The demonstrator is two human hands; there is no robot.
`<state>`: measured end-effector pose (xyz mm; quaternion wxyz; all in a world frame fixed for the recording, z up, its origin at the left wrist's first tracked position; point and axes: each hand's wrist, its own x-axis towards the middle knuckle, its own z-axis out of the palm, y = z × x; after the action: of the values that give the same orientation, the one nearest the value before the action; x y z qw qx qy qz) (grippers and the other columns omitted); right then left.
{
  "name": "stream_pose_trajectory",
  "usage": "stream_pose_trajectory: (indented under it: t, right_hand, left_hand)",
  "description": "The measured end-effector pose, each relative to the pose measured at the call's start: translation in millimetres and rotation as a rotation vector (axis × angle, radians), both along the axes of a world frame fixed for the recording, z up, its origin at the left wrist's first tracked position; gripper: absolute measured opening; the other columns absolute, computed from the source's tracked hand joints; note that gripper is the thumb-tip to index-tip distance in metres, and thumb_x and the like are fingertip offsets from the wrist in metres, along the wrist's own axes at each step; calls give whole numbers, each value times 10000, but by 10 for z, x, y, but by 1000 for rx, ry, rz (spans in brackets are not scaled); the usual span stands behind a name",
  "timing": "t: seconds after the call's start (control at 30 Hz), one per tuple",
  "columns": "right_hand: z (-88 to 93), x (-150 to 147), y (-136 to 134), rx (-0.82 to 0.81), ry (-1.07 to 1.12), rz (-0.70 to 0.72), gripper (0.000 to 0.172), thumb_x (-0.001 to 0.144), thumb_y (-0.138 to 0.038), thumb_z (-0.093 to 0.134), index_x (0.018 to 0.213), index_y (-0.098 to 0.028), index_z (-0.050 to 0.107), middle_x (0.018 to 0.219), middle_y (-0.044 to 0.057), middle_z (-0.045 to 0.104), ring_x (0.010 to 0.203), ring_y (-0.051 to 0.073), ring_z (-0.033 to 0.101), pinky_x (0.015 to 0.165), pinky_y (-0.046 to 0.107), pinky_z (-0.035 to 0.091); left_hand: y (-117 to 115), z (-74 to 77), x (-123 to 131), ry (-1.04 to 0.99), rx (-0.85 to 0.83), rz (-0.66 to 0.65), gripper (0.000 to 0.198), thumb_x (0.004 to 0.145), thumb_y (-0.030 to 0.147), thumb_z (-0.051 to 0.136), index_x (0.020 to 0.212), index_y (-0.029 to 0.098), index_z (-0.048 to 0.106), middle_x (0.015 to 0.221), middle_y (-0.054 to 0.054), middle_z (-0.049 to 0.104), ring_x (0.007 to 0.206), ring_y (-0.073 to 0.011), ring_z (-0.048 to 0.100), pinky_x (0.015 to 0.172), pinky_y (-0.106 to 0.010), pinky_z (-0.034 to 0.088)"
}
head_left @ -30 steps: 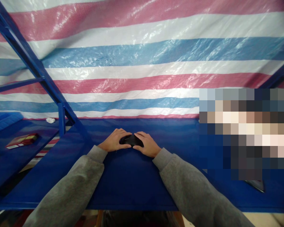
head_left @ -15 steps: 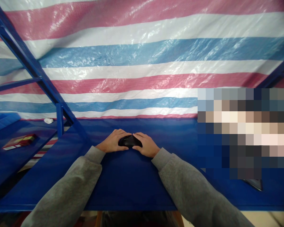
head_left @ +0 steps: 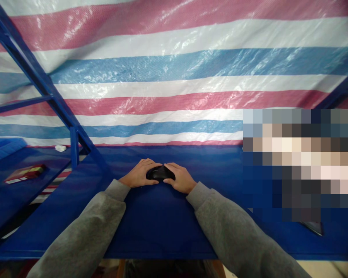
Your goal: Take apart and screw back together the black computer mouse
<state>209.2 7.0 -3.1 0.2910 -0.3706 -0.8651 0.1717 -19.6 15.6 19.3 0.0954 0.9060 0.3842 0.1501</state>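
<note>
A small, glossy black object lies at the middle of the blue table top, its exact kind unclear. My left hand presses against it from the left, and my right hand cups it from the right. Fingers of both hands curve over its top and nearly meet, hiding part of it. Grey sleeves cover both forearms.
A red-white-and-blue striped tarp hangs behind the table. To the left, a blue metal frame rises beside a lower blue surface holding a red box. A blurred patch hides the right side.
My hands and the black object stay almost in place. The view has shifted only slightly.
</note>
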Motion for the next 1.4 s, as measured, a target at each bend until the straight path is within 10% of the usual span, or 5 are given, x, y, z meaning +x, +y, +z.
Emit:
stream_pose_trajectory:
  t: [1.4]
  right_hand:
    - [-151,11,155,19,267,-128,433,956,-250,288,1352,-148,430,1242,149,565,1152,223,537,1020,425,419]
  left_hand:
    - [91,-138,5,-143,134,290,397,952,421,330,1235,222,525,1072,-55,658,980,-193,591,938,-384,386]
